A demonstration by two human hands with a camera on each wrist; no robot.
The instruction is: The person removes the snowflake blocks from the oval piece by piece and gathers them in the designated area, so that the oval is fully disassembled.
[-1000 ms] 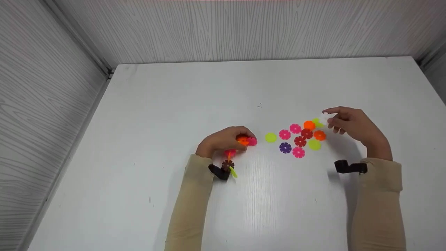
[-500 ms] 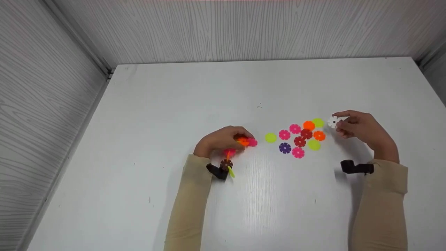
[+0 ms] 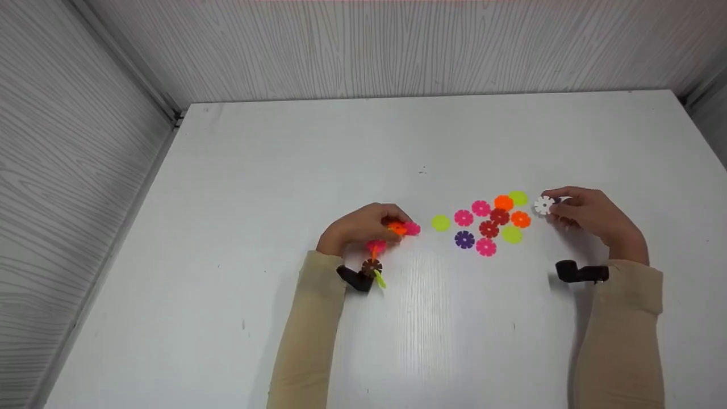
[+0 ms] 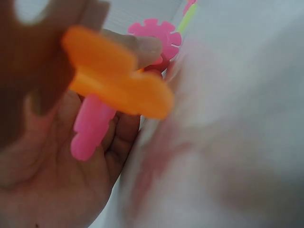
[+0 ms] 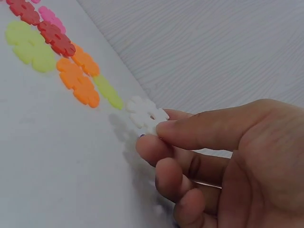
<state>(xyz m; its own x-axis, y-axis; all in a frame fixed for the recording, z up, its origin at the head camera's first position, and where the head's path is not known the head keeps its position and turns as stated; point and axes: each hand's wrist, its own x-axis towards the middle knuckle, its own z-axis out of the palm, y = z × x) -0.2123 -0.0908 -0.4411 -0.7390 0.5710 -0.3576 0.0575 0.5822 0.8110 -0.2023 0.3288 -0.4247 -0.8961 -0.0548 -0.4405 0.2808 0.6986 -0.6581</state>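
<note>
My left hand (image 3: 363,227) holds a chain of interlocked notched plastic discs, with an orange disc (image 4: 118,76) and a pink disc (image 4: 156,39) at the fingers. The chain trails past the wrist to a brown disc (image 3: 372,267) and a yellow-green disc (image 3: 380,279). To the right, my right hand (image 3: 590,216) pinches a white notched disc (image 5: 145,114) between thumb and fingers, just above the table. A speck of purple shows behind the white disc; what it belongs to is mostly hidden.
Between the hands, loose discs lie flat on the white table (image 3: 284,170): a purple disc (image 3: 464,240), a red disc (image 3: 489,229), an orange disc (image 3: 521,219), a yellow-green disc (image 3: 441,222) and several others. A wood-grain panel (image 3: 397,51) rises behind the table.
The right hand has drawn the white disc right and slightly nearer, away from the yellow-green disc, and its face now shows. The left hand has hardly moved.
</note>
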